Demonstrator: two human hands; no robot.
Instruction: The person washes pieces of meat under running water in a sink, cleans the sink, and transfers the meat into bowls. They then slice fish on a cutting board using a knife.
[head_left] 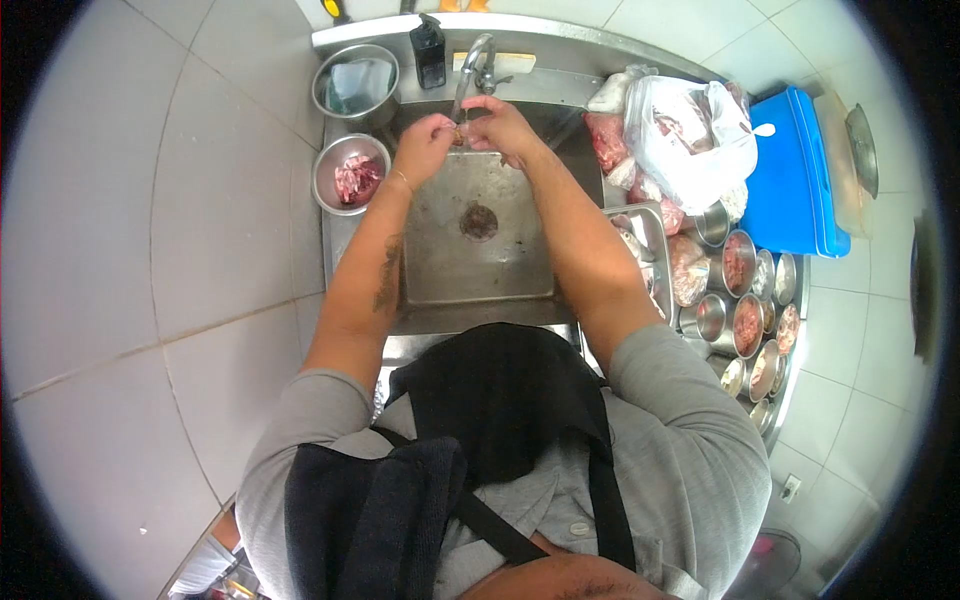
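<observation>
Both hands meet under the faucet (478, 65) at the far end of the sink (480, 270). My left hand (427, 145) has its fingers pinched on a small piece, too small to make out, between the two hands. Close against it, my right hand (495, 132) curls round the same small piece, with one finger raised near the faucet. Reddish meat pieces (357, 180) lie in a steel bowl (323, 180) just left of my left hand. Behind that bowl stands a larger steel bowl (320, 85) with something greenish and clear inside.
A black bottle (428, 52) stands behind the sink. To the right are a white plastic bag (690, 135), a blue cooler (795, 170), a metal tray (655, 235) and several steel containers (738, 265) of food. A tiled wall (220, 180) closes the left side.
</observation>
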